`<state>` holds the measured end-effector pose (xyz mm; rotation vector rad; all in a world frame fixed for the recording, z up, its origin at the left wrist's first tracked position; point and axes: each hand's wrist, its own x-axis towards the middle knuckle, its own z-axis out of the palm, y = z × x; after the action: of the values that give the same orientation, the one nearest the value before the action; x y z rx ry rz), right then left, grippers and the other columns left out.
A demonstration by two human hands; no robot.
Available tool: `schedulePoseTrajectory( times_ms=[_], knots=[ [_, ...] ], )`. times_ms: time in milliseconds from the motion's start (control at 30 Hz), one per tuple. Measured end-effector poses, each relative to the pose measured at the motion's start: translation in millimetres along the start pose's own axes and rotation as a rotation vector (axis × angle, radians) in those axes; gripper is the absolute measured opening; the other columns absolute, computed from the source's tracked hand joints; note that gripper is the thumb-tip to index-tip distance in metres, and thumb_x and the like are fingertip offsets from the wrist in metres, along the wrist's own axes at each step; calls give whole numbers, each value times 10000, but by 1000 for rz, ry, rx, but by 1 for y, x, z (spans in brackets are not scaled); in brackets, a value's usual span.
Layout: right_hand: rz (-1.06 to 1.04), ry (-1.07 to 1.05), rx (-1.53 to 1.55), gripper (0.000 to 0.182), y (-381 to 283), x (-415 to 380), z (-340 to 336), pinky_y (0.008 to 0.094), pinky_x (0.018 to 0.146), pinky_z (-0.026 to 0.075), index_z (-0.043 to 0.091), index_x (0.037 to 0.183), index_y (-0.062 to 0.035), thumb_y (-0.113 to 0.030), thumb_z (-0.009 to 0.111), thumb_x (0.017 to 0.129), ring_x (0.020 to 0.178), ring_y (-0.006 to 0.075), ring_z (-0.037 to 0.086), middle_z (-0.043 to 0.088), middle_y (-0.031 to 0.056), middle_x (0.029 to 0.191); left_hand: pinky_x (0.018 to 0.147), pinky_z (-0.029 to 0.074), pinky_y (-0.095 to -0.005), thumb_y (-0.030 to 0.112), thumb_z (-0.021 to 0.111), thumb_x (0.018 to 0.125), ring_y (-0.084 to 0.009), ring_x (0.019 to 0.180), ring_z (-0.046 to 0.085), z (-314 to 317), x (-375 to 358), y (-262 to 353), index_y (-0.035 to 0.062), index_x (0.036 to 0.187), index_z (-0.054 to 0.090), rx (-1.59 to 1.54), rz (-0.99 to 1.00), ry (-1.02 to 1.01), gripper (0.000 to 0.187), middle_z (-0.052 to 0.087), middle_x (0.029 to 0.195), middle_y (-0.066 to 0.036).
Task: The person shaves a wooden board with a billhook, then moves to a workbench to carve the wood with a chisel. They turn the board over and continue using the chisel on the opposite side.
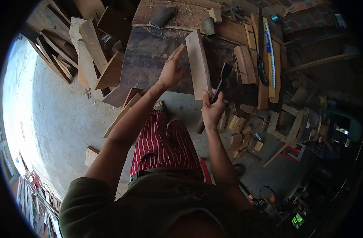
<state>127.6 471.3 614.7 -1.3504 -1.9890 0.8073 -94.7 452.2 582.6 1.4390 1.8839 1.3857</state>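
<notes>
A light brown wooden board (198,65) extends over the dark workbench (149,55), its near end at my right hand. My right hand (214,109) is closed around a chisel (220,85) with a dark, flared blade pointing away from me. A brown handle end shows below that fist. The right thumb presses on the board's near corner. My left hand (172,69) is open, fingers stretched toward the board's left edge and holding nothing.
Wood blocks (245,64), a black-handled saw (261,55) and a measuring strip (271,55) lie on the bench's right side. A dark cylinder (209,27) and a curved dark piece (161,18) sit farther back. Planks (92,43) lean at left; offcuts (239,123) litter the floor at right.
</notes>
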Motion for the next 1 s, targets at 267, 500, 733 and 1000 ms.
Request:
schedulePoseTrajectory(
  times_ms=[267, 500, 733, 1000],
  knots=[
    [81, -320, 9, 450, -20, 10, 23, 469, 812, 513, 566, 1215, 60, -258, 681, 917, 941, 442, 654, 664, 270, 1013, 1162, 325, -433, 157, 753, 710, -419, 1432, 302, 63, -70, 27, 29, 1571, 62, -66, -172, 79, 1111, 217, 1597, -223],
    [-220, -479, -343, 559, -58, 7, -21, 460, 751, 559, 359, 1523, -153, -98, 504, 986, 918, 387, 682, 642, 214, 1043, 1133, 363, -420, 168, 681, 794, -411, 1401, 357, 73, -63, 21, 9, 1558, 113, -44, -180, 217, 965, 243, 1592, -210],
    [-165, -572, -463, 617, -80, 14, -17, 471, 716, 530, 387, 1514, -147, -5, 541, 933, 877, 382, 677, 655, 210, 966, 1124, 372, -421, 215, 679, 828, -410, 1392, 372, 88, -62, 19, -4, 1536, 193, 71, -147, 283, 886, 263, 1581, -220],
    [-259, -475, -478, 577, -65, 6, -9, 463, 695, 544, 410, 1493, -115, -29, 540, 938, 796, 394, 681, 666, 239, 894, 1121, 376, -416, 193, 671, 830, -407, 1397, 367, 86, -60, 23, -6, 1538, 192, 9, -170, 309, 878, 287, 1566, -232]
  ],
)
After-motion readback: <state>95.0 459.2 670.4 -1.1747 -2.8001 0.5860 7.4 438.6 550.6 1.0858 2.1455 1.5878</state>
